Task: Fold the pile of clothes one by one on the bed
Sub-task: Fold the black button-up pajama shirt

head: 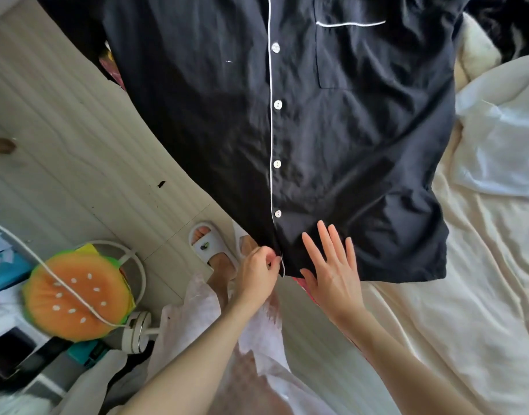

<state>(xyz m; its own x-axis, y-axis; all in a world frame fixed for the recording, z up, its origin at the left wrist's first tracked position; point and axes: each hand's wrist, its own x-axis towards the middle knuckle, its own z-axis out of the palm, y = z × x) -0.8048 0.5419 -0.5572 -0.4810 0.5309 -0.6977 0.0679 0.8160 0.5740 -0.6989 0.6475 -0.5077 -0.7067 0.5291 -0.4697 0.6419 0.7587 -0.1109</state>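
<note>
Left hand pinches the shirt hem at the bed edge; right hand lies flat, fingers spread, on the hem.

Cream-sheeted bed, black button-up shirt spread flat on it, crumpled white garment beside

A black shirt with white piping is spread across the bed. Its near hem is pinched by the left hand, while the right hand is laid flat beside it.
</note>
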